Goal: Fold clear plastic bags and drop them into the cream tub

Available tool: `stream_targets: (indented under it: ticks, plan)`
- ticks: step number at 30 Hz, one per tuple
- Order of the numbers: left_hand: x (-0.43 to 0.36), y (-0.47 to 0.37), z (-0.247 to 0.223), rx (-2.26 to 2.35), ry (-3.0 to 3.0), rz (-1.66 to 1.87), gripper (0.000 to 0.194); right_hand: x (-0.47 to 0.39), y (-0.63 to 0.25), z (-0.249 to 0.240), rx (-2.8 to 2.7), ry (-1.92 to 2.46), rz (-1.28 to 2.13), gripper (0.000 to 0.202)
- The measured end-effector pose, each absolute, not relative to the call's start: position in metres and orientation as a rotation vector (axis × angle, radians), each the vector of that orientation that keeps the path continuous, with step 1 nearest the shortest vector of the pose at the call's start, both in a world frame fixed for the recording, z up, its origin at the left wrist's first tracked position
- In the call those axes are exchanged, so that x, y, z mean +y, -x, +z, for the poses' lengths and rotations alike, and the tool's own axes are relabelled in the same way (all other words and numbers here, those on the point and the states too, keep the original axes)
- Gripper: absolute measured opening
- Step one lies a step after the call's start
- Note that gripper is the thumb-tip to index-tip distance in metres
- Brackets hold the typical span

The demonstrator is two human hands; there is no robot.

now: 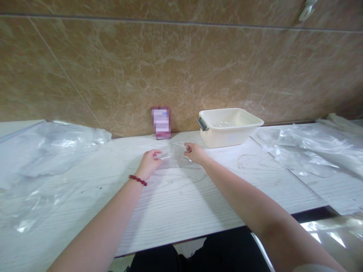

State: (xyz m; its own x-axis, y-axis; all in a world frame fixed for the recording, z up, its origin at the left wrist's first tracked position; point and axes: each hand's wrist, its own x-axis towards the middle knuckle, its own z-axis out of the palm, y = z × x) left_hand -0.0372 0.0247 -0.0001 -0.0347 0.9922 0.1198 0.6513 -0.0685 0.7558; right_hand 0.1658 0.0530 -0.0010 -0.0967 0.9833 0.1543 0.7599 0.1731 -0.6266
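Between the two hands, on the white table (170,206), lies a small piece of clear plastic (178,155), thin and glinting, perhaps a bag. The left hand (149,162) has its fingers curled in at the near-left edge, and the right hand (195,153) has its own bent over the opposite edge. Both are at the plastic, but I cannot tell whether either grip is pinched tight on it or just resting there. It should handle as very light, limp and slippery, apt to crease, cling or slide; opposite edges or corners, taken lightly between thumb and fingertip, look the best hold. A dark red bracelet (138,180) circles the left wrist. Just beyond, a blurred upright red-edged item (161,122) stands against the brown wall (136,68), with a cream tub (222,138) to its right. Farther out, plastic bags (68,147) spread at left, and more clear wrapping (303,151) lies heaped at right.
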Motion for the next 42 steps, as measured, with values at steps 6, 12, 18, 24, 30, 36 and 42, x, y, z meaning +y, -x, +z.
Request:
stream_targets:
  ticks: [6, 12, 18, 24, 30, 36, 42]
  plan:
    - [0.021, 0.036, 0.005, 1.665, -1.634, 0.935, 0.037, 0.045, -0.166, 0.004, -1.896, 1.641, 0.609, 0.051]
    - [0.022, 0.038, 0.001, 1.697, -1.735, 0.925, 0.033, 0.042, -0.167, 0.006, -1.955, 1.703, 0.551, 0.044]
    - [0.025, 0.042, 0.001, 1.787, -1.989, 0.855, 0.029, 0.042, -0.17, 0.016, -2.123, 1.794, 0.41, 0.022]
    - [0.012, 0.025, 0.017, 1.731, -2.667, 0.733, 0.03, 0.039, -0.168, 0.02, -2.2, 1.825, 0.352, 0.025]
    - [0.009, 0.012, 0.002, 1.61, -2.82, 0.285, 0.039, 0.037, -0.167, 0.013, -2.003, 1.804, 0.254, 0.045]
    - [0.007, 0.014, -0.002, 1.612, -2.802, 0.17, 0.041, 0.018, -0.149, 0.024, -2.228, 1.38, 0.024, 0.027]
    - [0.007, 0.014, 0.0, 1.614, -2.71, 0.115, 0.044, 0.001, -0.125, 0.003, -2.361, 1.583, 0.132, 0.043]
